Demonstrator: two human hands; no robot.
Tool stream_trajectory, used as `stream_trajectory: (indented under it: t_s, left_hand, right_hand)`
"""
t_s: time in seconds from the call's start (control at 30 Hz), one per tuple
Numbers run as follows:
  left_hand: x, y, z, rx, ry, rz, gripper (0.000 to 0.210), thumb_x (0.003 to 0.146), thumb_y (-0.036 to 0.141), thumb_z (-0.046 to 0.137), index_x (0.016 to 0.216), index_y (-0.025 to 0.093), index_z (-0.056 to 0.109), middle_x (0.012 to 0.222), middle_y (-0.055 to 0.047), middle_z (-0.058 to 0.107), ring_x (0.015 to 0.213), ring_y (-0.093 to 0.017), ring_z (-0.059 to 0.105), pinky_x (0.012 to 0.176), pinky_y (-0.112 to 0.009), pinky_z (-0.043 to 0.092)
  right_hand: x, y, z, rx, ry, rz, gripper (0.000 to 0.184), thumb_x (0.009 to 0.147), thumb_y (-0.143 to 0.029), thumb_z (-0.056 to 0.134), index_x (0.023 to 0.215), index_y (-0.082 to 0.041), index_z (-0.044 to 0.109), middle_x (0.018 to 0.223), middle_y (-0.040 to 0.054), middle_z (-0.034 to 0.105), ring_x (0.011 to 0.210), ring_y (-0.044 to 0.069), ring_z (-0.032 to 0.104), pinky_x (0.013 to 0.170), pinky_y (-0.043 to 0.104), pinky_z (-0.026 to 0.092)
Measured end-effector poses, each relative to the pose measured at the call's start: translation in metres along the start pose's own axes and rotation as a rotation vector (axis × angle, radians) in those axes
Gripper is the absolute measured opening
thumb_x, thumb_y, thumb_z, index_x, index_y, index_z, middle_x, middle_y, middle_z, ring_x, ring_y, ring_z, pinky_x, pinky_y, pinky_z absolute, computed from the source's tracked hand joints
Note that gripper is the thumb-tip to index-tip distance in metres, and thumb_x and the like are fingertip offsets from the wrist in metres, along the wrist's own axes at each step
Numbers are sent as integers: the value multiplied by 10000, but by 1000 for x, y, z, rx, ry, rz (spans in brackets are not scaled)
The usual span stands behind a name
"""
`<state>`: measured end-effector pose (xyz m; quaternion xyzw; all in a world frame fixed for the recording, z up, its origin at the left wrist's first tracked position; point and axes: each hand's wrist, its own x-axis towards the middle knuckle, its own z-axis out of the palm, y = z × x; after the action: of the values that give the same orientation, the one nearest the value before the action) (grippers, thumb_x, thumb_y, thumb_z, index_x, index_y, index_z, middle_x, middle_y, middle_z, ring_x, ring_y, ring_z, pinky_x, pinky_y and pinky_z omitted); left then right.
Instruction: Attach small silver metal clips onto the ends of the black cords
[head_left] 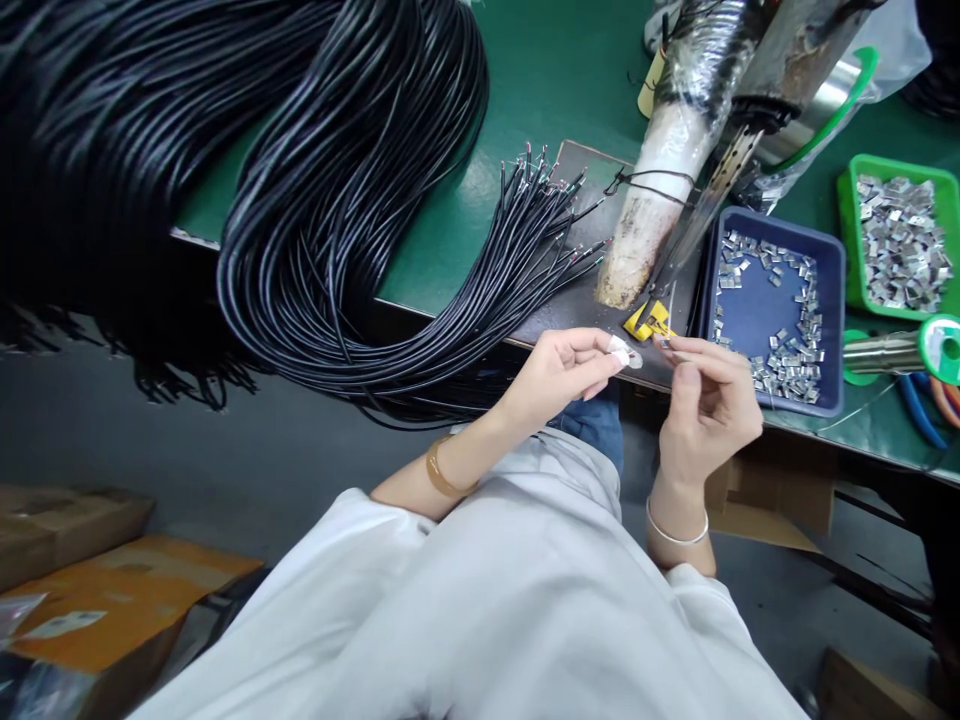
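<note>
One small metal part (663, 342) is located at the fingertips of the right hand (709, 390), just above the front edge of a dark board (577, 300); its exact shape is too small to read. The right thumb and forefinger are closed on this part. The left hand (577, 365) is near but separate from the right, its fingertips drawn together and partly covered by a white wrap (619, 350) (whether they grip anything cannot be told). A yellow piece (651, 320) lies on the board just beyond the gap between the hands. The tip of a metal tool with a perforated barrel (726, 175) points down at the yellow piece, alongside a whitish tube (664, 150) bound with a black tie. Beside the board, a blue tray (834, 320) contains many loose silvery pieces (799, 370), spread unevenly. Farther right, a green basket (847, 240) contains a dense heap of similar pieces, with a green-flanged reel (885, 352) in front of it. On the opposite side, a large bundle of black cables (330, 200) loops over the edge of the green desk (555, 60), its stripped ends fanned above the board.
</note>
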<state>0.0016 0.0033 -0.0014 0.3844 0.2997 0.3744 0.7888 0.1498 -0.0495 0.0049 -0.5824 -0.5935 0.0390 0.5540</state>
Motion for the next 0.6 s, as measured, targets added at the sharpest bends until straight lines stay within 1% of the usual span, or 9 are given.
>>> stream_trajectory:
  t_s: [0.1,0.17,0.2,0.27,0.33,0.4,0.43,0.53,0.6]
  left_hand:
    - [3,2,1,7,30,46,214,756,320,777,744,132,675,531,61,486,470,-30,387,491,-183,342]
    - [4,3,1,15,37,95,182,742,276,779,707,132,672,561,51,524,505,-33,434,549,-183,397]
    - [5,3,2,16,38,113,168,736,254,777,695,132,670,574,49,539,517,-34,449,569,-183,410]
    - [6,3,1,14,43,124,146,733,231,768,686,131,672,587,45,559,530,-35,469,588,-182,423]
    - [7,2,1,7,48,114,135,739,236,757,694,132,685,597,36,581,544,-42,492,601,-186,436]
    - [8,1,0,3,61,115,127,746,246,750,708,135,702,605,29,595,564,-51,513,618,-192,450]
    - [8,1,0,4,68,122,122,744,247,752,710,138,708,604,29,597,573,-54,520,627,-194,456]
    - [9,2,1,20,85,146,106,736,238,755,707,143,720,593,34,589,588,-61,533,645,-199,470]
    - [9,3,2,37,98,152,100,735,230,749,698,142,719,591,35,592,591,-63,540,649,-201,478]
  right_hand:
    - [-2,-4,-1,-37,32,-145,174,853,-88,663,968,-218,671,963,25,753,878,176,734,770,335,619]
    - [-4,-6,1,-85,7,-237,211,809,-67,714,951,-219,673,949,16,762,852,160,737,752,293,614]
    - [-4,-7,2,-93,-4,-255,219,805,-62,718,950,-219,670,941,14,763,848,156,739,752,284,612]
    - [-4,-6,5,-53,-9,-224,202,832,-64,684,962,-215,655,937,18,762,855,159,741,756,296,614]
    - [-3,-4,6,29,-3,-137,157,866,-83,637,962,-207,630,940,32,756,867,171,742,736,315,618]
    - [-1,-1,7,73,-14,-69,111,880,-105,620,933,-202,611,938,41,751,872,180,741,722,327,618]
    - [0,0,6,67,-28,-60,100,876,-112,627,912,-203,608,937,40,751,875,181,740,731,333,619]
    - [1,3,4,2,-71,-120,124,839,-103,670,866,-212,615,946,27,759,881,181,746,790,353,623]
    - [1,4,4,-41,-88,-179,164,812,-80,694,871,-216,623,963,24,767,884,178,751,794,334,627]
